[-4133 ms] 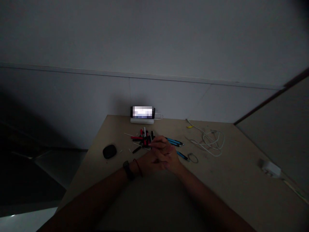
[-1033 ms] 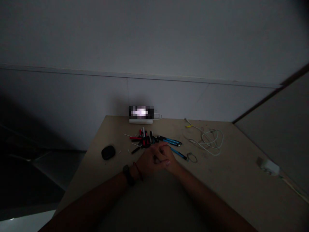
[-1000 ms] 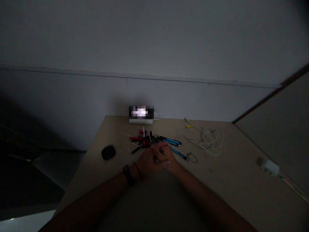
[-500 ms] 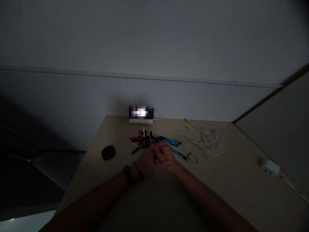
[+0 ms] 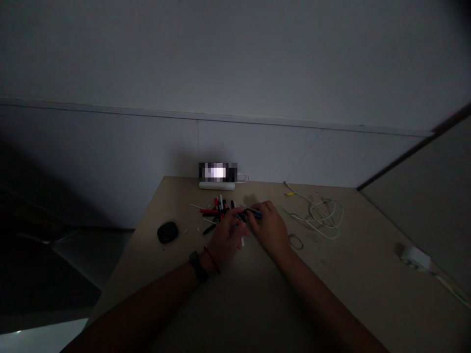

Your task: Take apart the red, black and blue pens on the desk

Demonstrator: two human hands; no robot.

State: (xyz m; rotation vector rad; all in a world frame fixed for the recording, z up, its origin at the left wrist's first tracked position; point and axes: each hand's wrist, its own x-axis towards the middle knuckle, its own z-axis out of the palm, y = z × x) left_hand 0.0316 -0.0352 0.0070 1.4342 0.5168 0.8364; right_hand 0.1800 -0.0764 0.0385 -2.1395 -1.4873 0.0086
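Observation:
In the middle of the table, my right hand [image 5: 270, 226] is closed round several blue and black pens [image 5: 255, 214], held sideways. My left hand [image 5: 227, 233], with a dark watch and a red string on the wrist, meets it from the left. Its fingers are curled at the dark ends of the pens, and the exact grip is partly hidden. A small white piece [image 5: 243, 241] shows just below the left fingertips. Behind my left hand lies a pile of red, black and white pens [image 5: 217, 211], partly covered by the fingers.
A blurred lit screen [image 5: 218, 172] stands on a white base [image 5: 217, 186] against the wall. Left on the table is a black rounded case [image 5: 168, 232]. To the right lie a coiled white cable [image 5: 320, 215], a small ring-shaped loop [image 5: 295, 241] and a white socket block [image 5: 415, 257].
My clasped hands have come apart. The blue pens that lay on the table at the right are now gathered up in my right hand, with my left fingers at their ends.

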